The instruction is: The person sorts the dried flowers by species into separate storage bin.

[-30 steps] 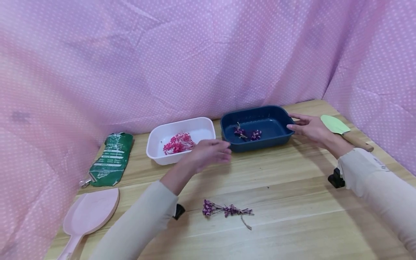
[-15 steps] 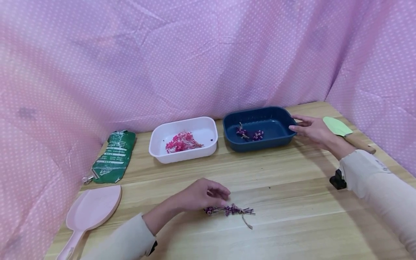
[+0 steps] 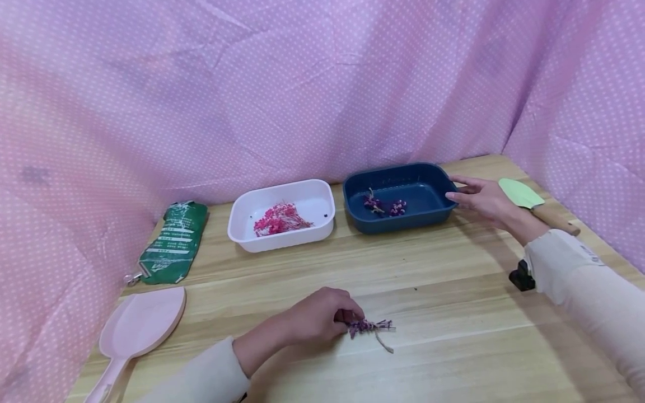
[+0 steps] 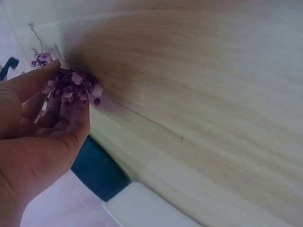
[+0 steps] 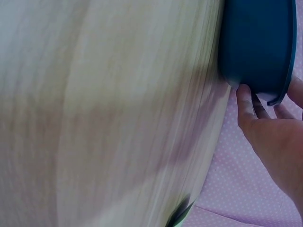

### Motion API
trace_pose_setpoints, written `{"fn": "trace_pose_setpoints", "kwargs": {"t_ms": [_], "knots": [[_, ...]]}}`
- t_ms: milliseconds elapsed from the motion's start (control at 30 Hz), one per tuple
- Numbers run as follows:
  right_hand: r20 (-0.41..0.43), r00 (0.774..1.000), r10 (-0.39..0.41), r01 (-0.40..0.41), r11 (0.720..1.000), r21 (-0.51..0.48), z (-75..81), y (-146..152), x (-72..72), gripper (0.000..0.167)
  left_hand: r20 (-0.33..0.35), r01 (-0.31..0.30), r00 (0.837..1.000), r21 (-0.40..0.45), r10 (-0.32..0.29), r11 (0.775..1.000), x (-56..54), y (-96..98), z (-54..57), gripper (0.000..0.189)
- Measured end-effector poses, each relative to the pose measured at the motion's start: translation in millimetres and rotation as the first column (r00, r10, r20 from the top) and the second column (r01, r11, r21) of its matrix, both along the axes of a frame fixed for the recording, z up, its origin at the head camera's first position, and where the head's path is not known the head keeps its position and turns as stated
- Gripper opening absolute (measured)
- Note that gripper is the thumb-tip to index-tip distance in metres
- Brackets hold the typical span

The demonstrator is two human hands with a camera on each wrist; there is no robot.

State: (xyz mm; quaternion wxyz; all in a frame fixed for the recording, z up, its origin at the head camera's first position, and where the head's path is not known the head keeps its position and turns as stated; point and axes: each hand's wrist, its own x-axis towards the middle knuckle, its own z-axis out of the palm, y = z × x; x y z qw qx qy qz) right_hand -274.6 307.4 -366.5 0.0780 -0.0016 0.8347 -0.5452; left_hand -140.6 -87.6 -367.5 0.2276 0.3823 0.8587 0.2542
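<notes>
My left hand [image 3: 319, 316] is low over the wooden table, pinching a tied bunch of dried purple flowers [image 3: 361, 326] by its flower-head end. Twine and stems stick out to the right. In the left wrist view, purple heads [image 4: 72, 89] show between thumb and fingers. My right hand [image 3: 486, 202] touches the right end of the dark blue tray [image 3: 400, 224], fingers extended and spread along that end. Inside this tray lie dried purple flower sprigs [image 3: 385, 207]. The right wrist view shows fingertips [image 5: 244, 94] against the tray's end wall.
A white tray [image 3: 282, 242] holding pink dried flowers [image 3: 282, 219] stands left of the blue one. Farther left lie a green packet [image 3: 175, 243] and a pink scoop [image 3: 143, 324]. A green-bladed trowel [image 3: 521, 193] rests at the right. Pink dotted cloth [image 3: 302, 84] hangs behind.
My left hand has come from in front of the white tray down toward me and taken hold of the purple flower bunch. The right hand has stayed at the blue tray's end.
</notes>
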Motion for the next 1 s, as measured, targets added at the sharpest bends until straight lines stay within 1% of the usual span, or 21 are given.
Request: {"fn": "trace_pose_setpoints", "kwargs": {"t_ms": [67,100,133,200,267,300,367,433,467,500,600,667,700,800,833,867,933,967,1000], "knots": [[0.001,1.0,0.004,-0.004,1.0,0.001,0.4,-0.1,-0.5,0.073,0.07,-0.054,0.996,0.053,0.05,0.997,-3.0,-0.5,1.4,0.03],[0.001,1.0,0.006,-0.006,1.0,0.001,0.4,0.0,-0.7,0.073,0.112,-0.09,0.99,0.079,0.081,0.993,-5.0,-0.6,2.2,0.03],[0.0,1.0,0.007,-0.007,1.0,0.0,0.4,0.1,-0.8,0.073,0.151,-0.13,0.982,0.102,0.114,0.986,-7.4,-0.6,3.5,0.03],[-0.004,1.0,0.005,-0.005,1.0,-0.003,0.1,0.2,-1.0,0.073,0.204,-0.207,0.963,0.148,0.174,0.967,-13.5,0.0,6.0,0.029],[-0.005,1.0,0.005,-0.005,1.0,-0.004,-0.3,0.3,-0.8,0.073,0.268,-0.288,0.935,0.187,0.234,0.939,-21.2,0.9,9.4,0.027],[-0.003,1.0,0.005,-0.005,1.0,-0.008,-0.6,0.4,-0.8,0.073,0.299,-0.324,0.919,0.204,0.257,0.924,-25.2,1.5,11.3,0.028],[0.0,1.0,0.005,-0.005,1.0,-0.008,-1.0,0.6,-0.7,0.074,0.363,-0.394,0.883,0.226,0.299,0.891,-34.1,3.0,15.4,0.029],[0.003,1.0,0.003,-0.003,1.0,-0.002,-1.3,0.9,-0.5,0.075,0.446,-0.471,0.83,0.235,0.336,0.851,-43.7,5.6,20.3,0.031],[0.003,1.0,0.002,-0.002,1.0,-0.003,-1.3,1.0,-0.3,0.075,0.479,-0.502,0.807,0.246,0.346,0.829,-48.5,7.9,22.8,0.033],[0.004,1.0,0.0,0.0,1.0,-0.004,-1.3,1.1,-0.2,0.075,0.512,-0.539,0.777,0.241,0.366,0.807,-53.5,10.6,25.4,0.034],[0.001,1.0,-0.004,0.004,1.0,-0.001,-2.1,1.2,0.0,0.075,0.609,-0.628,0.696,0.26,0.38,0.733,-69.4,21.6,33.0,0.037],[-0.001,1.0,-0.003,0.003,1.0,-0.008,-2.7,0.9,0.0,0.075,0.655,-0.667,0.659,0.283,0.37,0.689,-79.8,29.7,37.3,0.038],[-0.001,1.0,-0.002,0.002,1.0,-0.009,-3.1,0.9,-0.2,0.075,0.678,-0.688,0.637,0.286,0.366,0.668,-85.2,33.5,39.5,0.038],[-0.001,1.0,0.0,0.0,1.0,-0.014,-3.7,0.5,-0.8,0.073,0.715,-0.729,0.601,0.306,0.357,0.613,-101.2,44.3,43.7,0.038],[0.0,1.0,-0.001,0.001,1.0,-0.018,-3.8,0.5,-1.1,0.073,0.723,-0.741,0.589,0.305,0.361,0.598,-106.5,47.2,44.9,0.037],[0.001,1.0,-0.001,0.001,1.0,-0.021,-3.6,0.4,-1.2,0.073,0.73,-0.757,0.573,0.299,0.371,0.58,-111.9,50.4,46.1,0.036],[0.001,1.0,-0.002,0.002,1.0,-0.024,-3.1,0.7,-1.6,0.072,0.733,-0.779,0.554,0.291,0.395,0.555,-122.2,56.2,48.2,0.035],[0.001,1.0,-0.002,0.002,1.0,-0.026,-2.6,0.8,-1.9,0.072,0.738,-0.79,0.542,0.284,0.402,0.544,-127.4,59.2,49.4,0.034],[0.002,1.0,-0.004,0.004,1.0,-0.025,-2.0,0.8,-2.1,0.072,0.734,-0.797,0.536,0.277,0.417,0.536,-132.0,62.2,50.9,0.034]]}}
